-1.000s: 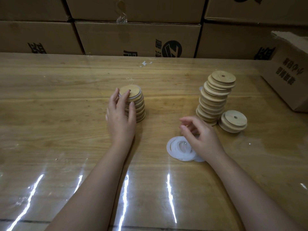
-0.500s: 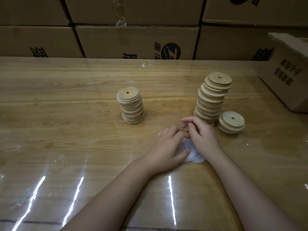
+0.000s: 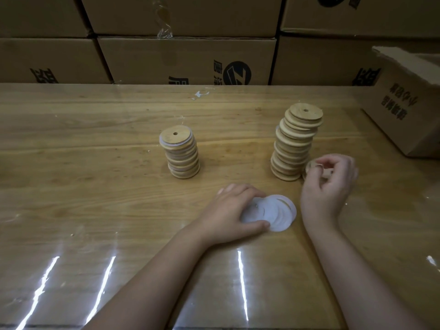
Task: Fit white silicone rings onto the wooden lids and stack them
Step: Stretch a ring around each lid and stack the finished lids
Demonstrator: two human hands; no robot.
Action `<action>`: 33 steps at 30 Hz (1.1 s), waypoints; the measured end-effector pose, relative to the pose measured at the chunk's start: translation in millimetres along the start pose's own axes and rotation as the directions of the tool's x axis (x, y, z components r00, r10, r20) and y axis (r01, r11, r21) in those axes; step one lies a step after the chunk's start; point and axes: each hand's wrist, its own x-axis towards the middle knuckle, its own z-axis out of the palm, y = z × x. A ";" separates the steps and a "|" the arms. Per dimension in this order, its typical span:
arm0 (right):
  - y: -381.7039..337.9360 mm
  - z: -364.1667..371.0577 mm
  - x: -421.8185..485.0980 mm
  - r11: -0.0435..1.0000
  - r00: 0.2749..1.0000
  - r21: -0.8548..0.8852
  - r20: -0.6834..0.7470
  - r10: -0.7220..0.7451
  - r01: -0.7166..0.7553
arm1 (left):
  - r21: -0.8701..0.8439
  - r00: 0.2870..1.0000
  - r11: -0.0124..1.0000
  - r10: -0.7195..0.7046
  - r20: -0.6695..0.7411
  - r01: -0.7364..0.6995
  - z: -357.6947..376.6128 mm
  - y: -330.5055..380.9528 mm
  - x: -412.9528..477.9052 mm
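"White silicone rings [image 3: 277, 214] lie in a flat, messy pile on the shiny wooden table [image 3: 95, 186], near the front. Who has them?"

"The left hand [image 3: 234, 210] does. Its thumb is at the near edge of the pile and its fingers reach over the far edge. It holds the pile between them."

"And the right hand [image 3: 329, 186]?"

"It is just to the right of the rings, with a thin gap between. Its fingers are curled and blurry. I cannot tell if it holds anything. A low pile of round wooden lids [image 3: 309, 168] peeks out from behind its fingers."

"Where are the other lids?"

"A tall stack of plain round wooden lids [image 3: 296, 141] stands just left of that low pile. It is uneven, with lids sticking out at the sides. A shorter stack of wooden lids with white rings on them [image 3: 182, 153] stands well apart, further left. Its top lid has a small hole in the middle."

"What is at the back?"

"Brown cardboard boxes [image 3: 185, 58] make a wall along the far edge of the table. One more cardboard box with a torn top [image 3: 404, 110] sits on the table at the right."
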 end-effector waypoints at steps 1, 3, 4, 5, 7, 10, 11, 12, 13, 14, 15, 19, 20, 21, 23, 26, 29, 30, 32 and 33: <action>3.4 0.0 1.2 0.997 0.999 -0.068 -0.023 0.033 -0.035 | -0.003 1.000 1.000 -0.003 0.003 0.003 0.0 0.1 0.1; 9.4 1.2 2.8 0.981 0.994 -0.163 0.003 0.110 -0.108 | -0.014 1.000 1.000 -0.013 0.007 0.013 0.0 0.4 0.1; 11.4 2.5 3.2 0.973 0.989 -0.187 0.041 0.145 -0.135 | -0.016 1.000 1.000 -0.018 0.007 0.018 0.0 0.2 0.2; 13.5 4.0 3.6 0.967 0.981 -0.201 0.083 0.175 -0.155 | -0.015 1.000 1.000 -0.023 0.008 0.023 0.1 -0.2 0.3; 15.5 6.3 3.6 0.961 0.967 -0.219 0.151 0.203 -0.168 | -0.016 0.999 0.999 -0.031 0.009 0.031 0.7 -0.7 0.3; 17.5 8.0 3.8 0.967 0.966 -0.212 0.183 0.181 -0.141 | -0.020 0.999 0.999 -0.039 0.007 0.039 1.0 -1.0 0.1; 18.4 8.2 4.3 0.970 0.967 -0.201 0.184 0.174 -0.136 | -0.022 0.999 0.999 -0.041 0.009 0.041 1.0 -1.2 0.1; 19.2 7.7 5.0 0.972 0.967 -0.191 0.188 0.173 -0.136 | -0.023 0.999 0.999 -0.042 0.011 0.042 1.2 -1.5 -0.1; 19.5 7.3 5.6 0.974 0.966 -0.180 0.192 0.174 -0.140 | -0.023 0.999 0.999 -0.042 0.013 0.043 1.3 -1.8 -0.3; 19.6 6.9 6.2 0.976 0.966 -0.167 0.194 0.172 -0.141 | -0.021 0.999 0.999 -0.042 0.014 0.042 1.2 -2.1 -0.3; 19.6 6.6 6.7 0.978 0.967 -0.157 0.192 0.167 -0.138 | -0.021 0.999 0.999 -0.041 0.016 0.041 1.0 -2.1 -0.3; 21.7 5.3 10.2 0.973 0.964 -0.138 0.164 0.207 -0.185 | -0.037 0.999 0.998 -0.046 0.021 0.047 0.4 -2.1 -0.3; 22.3 5.2 11.6 0.966 0.958 -0.123 0.150 0.244 -0.227 | -0.040 0.999 0.998 -0.049 0.022 0.050 0.2 -2.4 -0.4; 22.5 5.3 12.7 0.959 0.951 -0.102 0.133 0.278 -0.266 | -0.043 0.999 0.998 -0.050 0.021 0.051 0.0 -2.7 -0.5; 20.9 5.6 14.2 0.944 0.940 -0.042 0.092 0.329 -0.326 | -0.045 0.999 0.998 -0.046 0.021 0.047 -0.1 -2.9 -0.7; 14.9 5.1 14.1 0.945 0.946 0.050 0.023 0.324 -0.324 | -0.069 0.999 0.996 -0.047 0.013 0.048 -0.7 -0.6 -1.2; 6.9 1.6 12.6 0.984 0.986 0.097 -0.056 0.155 -0.149 | -0.255 0.995 0.963 -0.098 -0.011 0.093 -3.2 0.6 -1.6; 4.0 0.8 11.8 0.993 0.994 0.095 -0.071 0.083 -0.077 | -0.357 0.991 0.927 -0.136 -0.021 0.119 -5.1 0.8 -1.6; -1.6 1.0 8.0 0.993 0.996 0.092 -0.067 -0.062 0.068 | -0.571 0.975 0.804 -0.222 -0.030 0.165 -9.5 0.3 -1.7; -5.1 2.2 4.8 0.985 0.990 0.102 -0.043 -0.134 0.138 | -0.659 0.965 0.731 -0.262 -0.031 0.177 -11.9 -0.4 -1.4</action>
